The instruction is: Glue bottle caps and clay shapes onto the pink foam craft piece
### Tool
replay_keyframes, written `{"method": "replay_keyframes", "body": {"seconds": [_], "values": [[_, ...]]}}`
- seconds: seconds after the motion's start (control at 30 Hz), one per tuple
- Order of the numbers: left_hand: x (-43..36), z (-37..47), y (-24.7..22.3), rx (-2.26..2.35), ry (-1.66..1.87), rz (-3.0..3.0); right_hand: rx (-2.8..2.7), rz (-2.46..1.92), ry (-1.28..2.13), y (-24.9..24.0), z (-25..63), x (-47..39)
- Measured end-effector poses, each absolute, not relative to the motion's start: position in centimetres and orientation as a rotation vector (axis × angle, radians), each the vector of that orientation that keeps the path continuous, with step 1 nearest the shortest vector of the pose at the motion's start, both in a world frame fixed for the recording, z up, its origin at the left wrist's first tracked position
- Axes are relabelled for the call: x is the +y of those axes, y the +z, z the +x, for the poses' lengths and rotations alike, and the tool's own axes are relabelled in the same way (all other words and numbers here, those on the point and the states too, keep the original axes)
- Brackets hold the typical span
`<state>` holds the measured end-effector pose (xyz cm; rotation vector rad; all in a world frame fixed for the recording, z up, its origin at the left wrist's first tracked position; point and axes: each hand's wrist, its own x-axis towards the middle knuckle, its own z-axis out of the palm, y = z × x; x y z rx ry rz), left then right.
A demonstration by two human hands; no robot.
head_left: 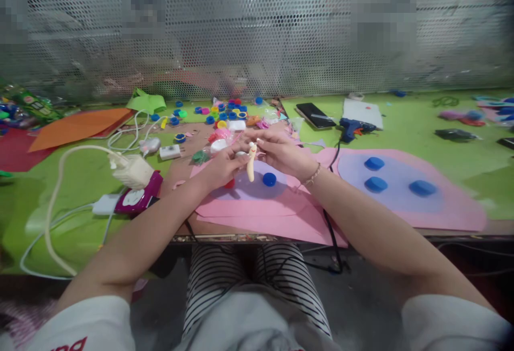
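A small cream-coloured, elongated piece [251, 163] with a white tip hangs between my two hands, above a pink sheet with a lilac shape [257, 188]. My left hand [227, 168] reaches it from the left, fingers pressed together near its upper part. From the right, my right hand [281, 153] has its fingertips at the top of the piece. A blue bottle cap [269, 180] lies on the lilac shape just below my right hand, and a red cap [229, 183] shows partly under my left hand.
Many coloured caps [232, 115] lie behind my hands. A phone [315, 115] and a blue glue gun [355, 128] are behind right. Another pink sheet [461, 201] bears blue caps. At left are a purple power strip [138, 196] and cables; a black cord hangs over the edge.
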<state>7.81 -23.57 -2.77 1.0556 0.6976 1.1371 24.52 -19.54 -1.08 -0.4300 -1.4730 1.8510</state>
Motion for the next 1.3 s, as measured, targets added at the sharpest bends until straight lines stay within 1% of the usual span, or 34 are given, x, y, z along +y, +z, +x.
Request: {"method": "replay_keyframes", "body": {"seconds": [0.4, 0.57, 0.83, 1.3], "values": [[-23.3, 7.3, -3.6, 0.826, 1.162, 1.256, -1.512, -0.48, 1.786, -0.2, 23.9, -20.8], [-23.2, 7.3, -3.8, 0.839, 1.169, 1.253, -1.464, -0.509, 1.824, -0.4, 23.8, -20.7], [-23.3, 7.4, -3.6, 0.832, 1.159, 1.221, -1.534, -0.549, 1.699, -0.9, 23.5, -20.5], [-23.2, 7.4, -3.8, 0.842, 1.149, 1.242, -1.575, -0.618, 1.653, -1.0, 23.4, -20.5]]}}
